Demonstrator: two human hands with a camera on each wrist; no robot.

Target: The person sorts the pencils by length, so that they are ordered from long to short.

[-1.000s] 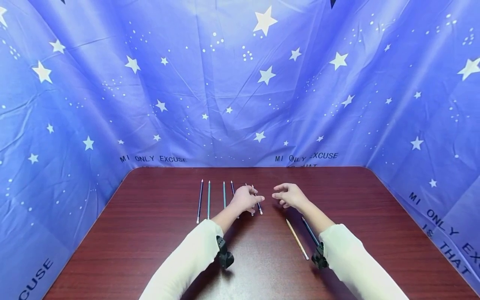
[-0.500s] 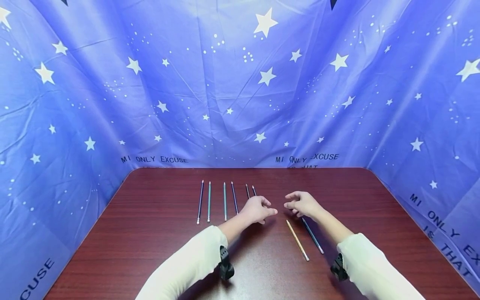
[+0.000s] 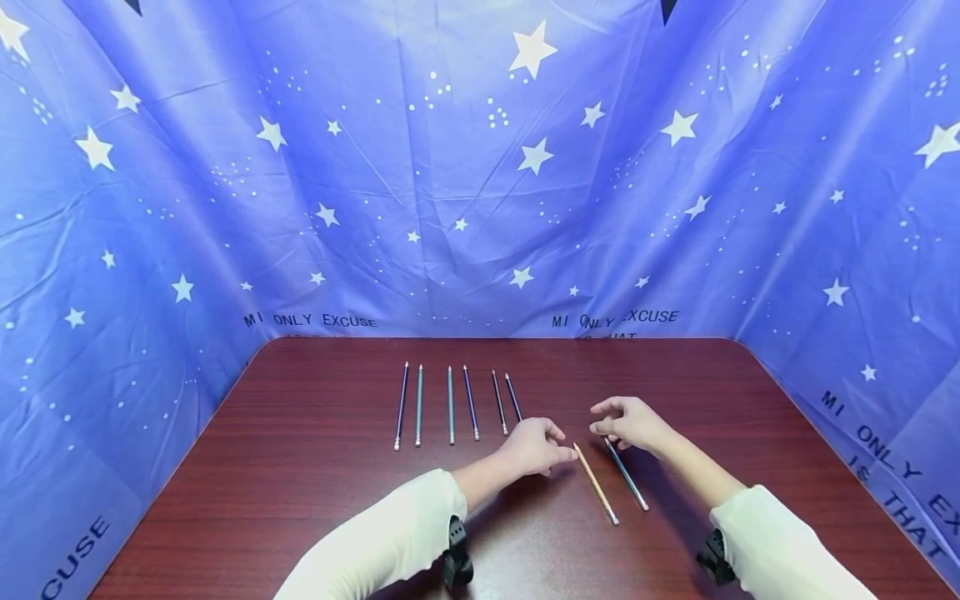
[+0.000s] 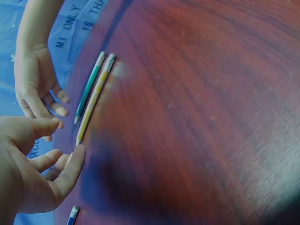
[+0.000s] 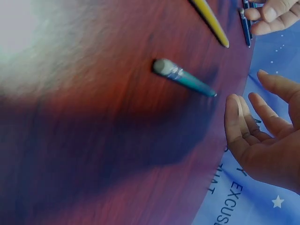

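Observation:
A yellow pencil (image 3: pixel 596 485) and a teal pencil (image 3: pixel 627 477) lie side by side on the table, slanting, their points away from the person. My left hand (image 3: pixel 534 447) hovers at the yellow pencil's pointed end, thumb and fingers parted. In the left wrist view a fingertip overlaps the tip of that pencil (image 4: pixel 95 99); whether it touches, I cannot tell. Just beyond the point of the teal pencil is my right hand (image 3: pixel 632 423), its fingers loosely bent. The right wrist view shows a gap between those fingers and the teal pencil (image 5: pixel 190 80). Neither hand holds anything.
Several blue, teal and dark pencils stand in a spaced row at the back left, among them a teal one (image 3: pixel 451 406). The rightmost dark blue pencil (image 3: pixel 513 396) is partly covered by my left hand. A starry blue curtain (image 3: pixel 450 167) surrounds the reddish-brown table (image 3: pixel 300 467).
Both hands have moved right and nearer the person, the left from the row of pencils to the yellow pencil's tip, the right to the teal pencil's tip. The pencils lie as before.

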